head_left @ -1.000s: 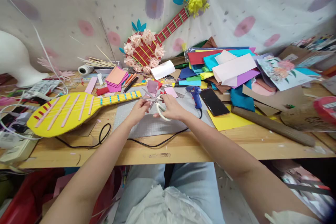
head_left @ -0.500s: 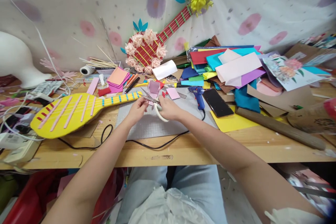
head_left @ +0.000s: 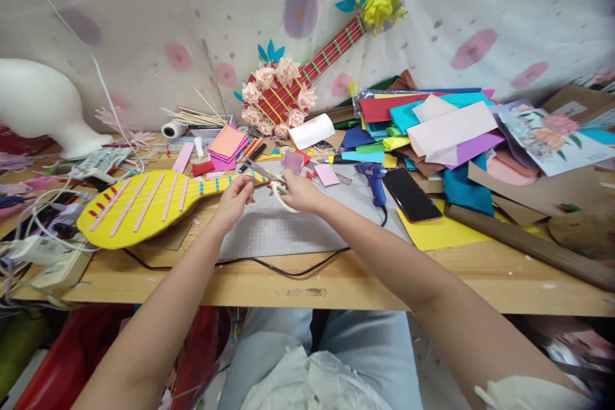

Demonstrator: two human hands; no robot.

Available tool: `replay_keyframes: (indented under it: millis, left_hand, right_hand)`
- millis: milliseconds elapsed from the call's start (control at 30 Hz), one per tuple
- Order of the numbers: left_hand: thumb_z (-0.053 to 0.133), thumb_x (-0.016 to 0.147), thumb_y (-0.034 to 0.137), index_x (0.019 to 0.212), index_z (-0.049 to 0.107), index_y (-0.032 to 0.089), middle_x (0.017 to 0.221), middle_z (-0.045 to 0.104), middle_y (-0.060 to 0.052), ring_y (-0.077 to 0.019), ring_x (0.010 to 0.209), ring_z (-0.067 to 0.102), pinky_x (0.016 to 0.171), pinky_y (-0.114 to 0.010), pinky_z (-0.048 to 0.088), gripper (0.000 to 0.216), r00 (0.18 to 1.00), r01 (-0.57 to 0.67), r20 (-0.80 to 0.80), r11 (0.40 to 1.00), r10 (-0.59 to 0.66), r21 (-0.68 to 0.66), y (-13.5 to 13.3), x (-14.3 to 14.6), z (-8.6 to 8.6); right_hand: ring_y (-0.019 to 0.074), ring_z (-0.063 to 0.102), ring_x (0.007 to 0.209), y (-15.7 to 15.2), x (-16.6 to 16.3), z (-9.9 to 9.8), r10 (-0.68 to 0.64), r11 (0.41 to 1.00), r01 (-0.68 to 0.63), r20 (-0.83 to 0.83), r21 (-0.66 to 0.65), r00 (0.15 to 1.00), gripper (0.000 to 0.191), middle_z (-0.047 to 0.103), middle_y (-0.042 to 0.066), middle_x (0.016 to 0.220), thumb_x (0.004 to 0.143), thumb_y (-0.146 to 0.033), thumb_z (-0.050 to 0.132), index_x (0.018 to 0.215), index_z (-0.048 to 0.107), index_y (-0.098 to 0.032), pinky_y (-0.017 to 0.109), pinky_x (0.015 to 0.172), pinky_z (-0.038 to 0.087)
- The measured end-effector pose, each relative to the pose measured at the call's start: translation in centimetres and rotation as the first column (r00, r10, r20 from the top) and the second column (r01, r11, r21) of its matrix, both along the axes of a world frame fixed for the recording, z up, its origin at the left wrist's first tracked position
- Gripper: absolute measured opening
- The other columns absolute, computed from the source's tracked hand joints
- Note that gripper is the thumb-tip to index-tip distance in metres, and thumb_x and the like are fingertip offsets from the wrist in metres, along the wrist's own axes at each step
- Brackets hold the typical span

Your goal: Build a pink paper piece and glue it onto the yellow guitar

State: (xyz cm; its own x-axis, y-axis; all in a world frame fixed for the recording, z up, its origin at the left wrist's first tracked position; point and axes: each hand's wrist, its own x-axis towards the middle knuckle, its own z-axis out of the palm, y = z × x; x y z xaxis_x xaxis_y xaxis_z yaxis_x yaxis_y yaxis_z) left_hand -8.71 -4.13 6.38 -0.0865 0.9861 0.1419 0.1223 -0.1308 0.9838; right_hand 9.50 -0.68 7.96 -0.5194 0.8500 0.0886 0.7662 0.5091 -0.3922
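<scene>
Scissors mid-frame in right hand, left hand just left of them.
Right fingers curled round white handles, partly hiding them; blade gap hard to read. Left thumb and fingertips close together; can't tell if pinching anything. Yellow toy instrument, left of frame, neck end partly covered. Grey mat partly hidden by hands. White head form cut off, left edge; brown item blurred, right edge.

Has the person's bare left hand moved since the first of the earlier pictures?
Yes, leftward: the bare left hand, earlier reaching rightward past the neck tip of the flat yellow guitar-shaped craft, now lies left of that tip.
</scene>
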Motion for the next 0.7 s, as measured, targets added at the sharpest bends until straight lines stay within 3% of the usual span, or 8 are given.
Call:
replay_keyframes:
  millis: [167,300,500,600,700]
  left_hand:
    - [0.057,0.071,0.031,0.08,0.052,0.017,0.064,0.059,0.001,-0.01,0.06,0.058,0.065,-0.026,0.047,0.017,0.982,-0.091,0.163,0.994,0.1,-0.059,0.4,0.7,-0.4]
    - [0.06,0.069,0.027,0.075,0.056,0.014,0.075,0.062,-0.001,-0.0096,0.068,0.06,0.074,-0.027,0.047,0.014,0.952,-0.163,0.247,0.982,0.181,-0.092,1.5,2.4,-0.7]
    - [0.059,0.068,0.021,0.073,0.059,0.016,0.061,0.052,0.004,-0.0045,0.053,0.046,0.058,-0.019,0.042,0.007,0.911,-0.303,0.273,0.951,0.308,-0.059,3.1,5.0,-0.2]
    - [0.056,0.069,0.019,0.072,0.059,0.016,0.059,0.048,0.005,-0.0039,0.05,0.041,0.051,-0.017,0.038,0.005,0.884,-0.348,0.296,0.932,0.361,-0.099,3.7,5.5,0.4]
    - [0.055,0.071,0.02,0.073,0.059,0.015,0.059,0.048,0.004,-0.0036,0.048,0.039,0.048,-0.017,0.035,0.006,0.866,-0.375,0.289,0.913,0.407,-0.161,4.2,5.7,1.0]
  right_hand:
    - [0.02,0.061,0.081,0.7,5.8,1.4,-0.318,0.948,0.318,-0.022,-0.022,0.948,0.032,0.066,0.009,0.092,0.08,-0.044,0.046,0.092,0.056,-0.017,0.024,0.062,0.038]
    - [0.0246,0.061,0.089,1.1,9.9,0.4,-0.497,0.861,0.509,0.195,-0.012,0.845,0.039,0.066,0.016,0.093,0.08,-0.045,0.045,0.091,0.062,-0.011,0.026,0.068,0.041]
    - [0.0262,0.061,0.095,2.3,10.1,-1.8,-0.432,0.882,0.471,0.39,-0.007,0.814,0.041,0.064,0.021,0.1,0.076,-0.037,0.052,0.103,0.06,-0.007,0.029,0.075,0.044]
    - [0.0286,0.061,0.095,3.4,9.6,-0.5,-0.335,0.915,0.402,0.494,-0.032,0.802,0.035,0.064,0.021,0.099,0.071,-0.029,0.06,0.098,0.063,-0.008,0.034,0.075,0.046]
    - [0.0325,0.06,0.095,3.8,9.1,1.6,-0.339,0.918,0.396,0.525,0.005,0.78,0.03,0.065,0.021,0.095,0.064,-0.028,0.069,0.088,0.066,-0.011,0.04,0.074,0.046]
